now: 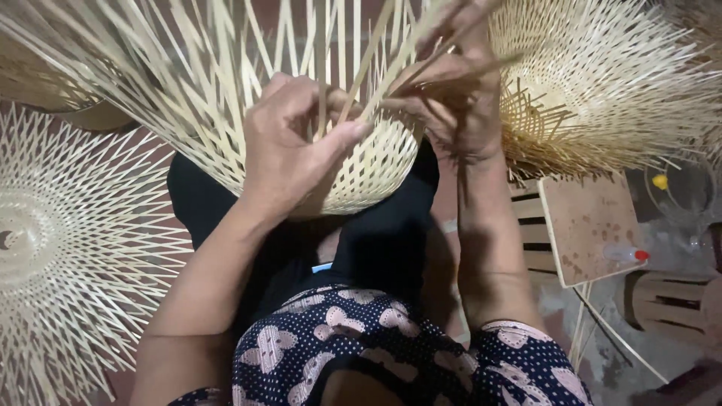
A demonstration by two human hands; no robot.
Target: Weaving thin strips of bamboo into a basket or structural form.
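Head view, basket: a half-woven bamboo basket (226, 90) sits on the person's lap, in the middle of the scene, its loose strips fanning out far and to the left.
Left hand: the left hand (289, 143) is closed on the basket's woven rim, thumb pressed against the weave and fingers curled round a few upright strips.
Right hand: the right hand (459, 105) is just beside it to the right, fingers pinched shut on a thin bamboo strip (398, 53) that slants up and away.
Left side: a flat woven bamboo piece (68, 248) lies on the floor.
Far right: another unfinished basket (602, 83) rests there.
Near right: a wooden board (587, 225) with a small plastic bottle (624, 254) on it.
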